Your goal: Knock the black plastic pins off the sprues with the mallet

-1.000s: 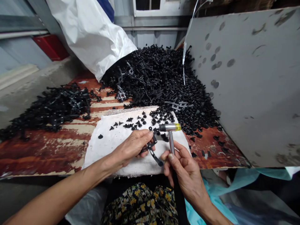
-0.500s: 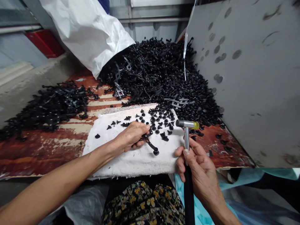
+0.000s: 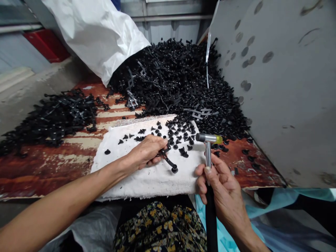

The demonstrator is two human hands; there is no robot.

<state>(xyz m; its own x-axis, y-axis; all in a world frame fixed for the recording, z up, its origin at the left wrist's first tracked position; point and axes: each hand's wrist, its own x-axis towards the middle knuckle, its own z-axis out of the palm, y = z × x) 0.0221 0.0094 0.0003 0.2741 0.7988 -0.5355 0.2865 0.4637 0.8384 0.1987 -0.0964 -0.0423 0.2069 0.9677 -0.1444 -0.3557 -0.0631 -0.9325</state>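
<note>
My left hand (image 3: 146,152) lies on a white cloth pad (image 3: 136,175) and pinches a black plastic strip part (image 3: 169,163), whose round end rests on the pad. My right hand (image 3: 219,187) is wrapped round the black grip of a small hammer (image 3: 208,147) with a metal head and a yellow tip. The hammer stands upright, its head raised a little to the right of the strip. Several small black studs (image 3: 178,134) lie scattered on the far part of the pad.
A big heap of black plastic parts (image 3: 178,80) spills from a white sack (image 3: 99,31) behind the pad. A second pile (image 3: 55,119) lies at the left on the worn red board (image 3: 52,164). A grey panel (image 3: 283,91) walls the right side.
The hammer has swung from above the strip to the right of the pad. The strip now lies flat on the cloth under my left fingers. The view has shifted slightly.
</note>
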